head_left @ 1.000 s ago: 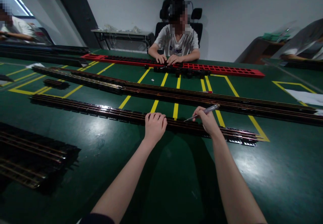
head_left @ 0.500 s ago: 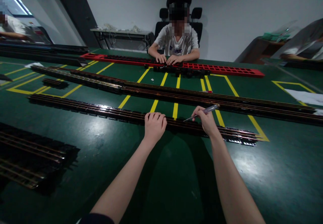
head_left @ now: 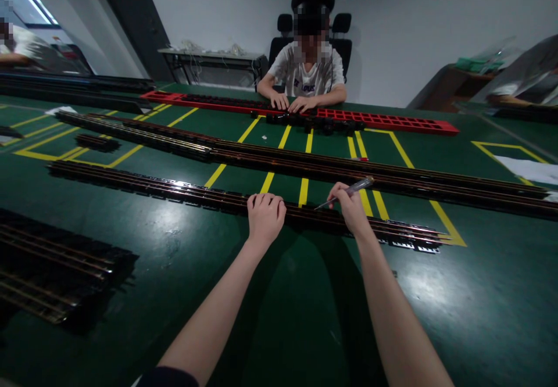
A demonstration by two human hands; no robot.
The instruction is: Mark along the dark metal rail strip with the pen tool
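Observation:
A long black strip of model railway track [head_left: 209,194] with thin metal rails lies across the green table in front of me. My left hand [head_left: 265,215] rests over its middle, with the fingers bent round the far edge. My right hand [head_left: 350,208] pinches a screwdriver [head_left: 360,186] with a clear handle, held at a slant. The thin shaft points down and left, and its tip meets the track or hovers just over it, a short way right of my left hand. Part of the track is hidden under both hands.
Beyond lies a longer row of tracks [head_left: 279,165]; more stacked track [head_left: 56,265] sits at the left front. A small black piece [head_left: 96,142] lies at the left. Across the table, a co-worker [head_left: 305,79] handles black parts at a red slotted tray [head_left: 392,121].
My right hand and the screwdriver have shifted slightly left along the track. My left hand stays on the track in nearly the same place.

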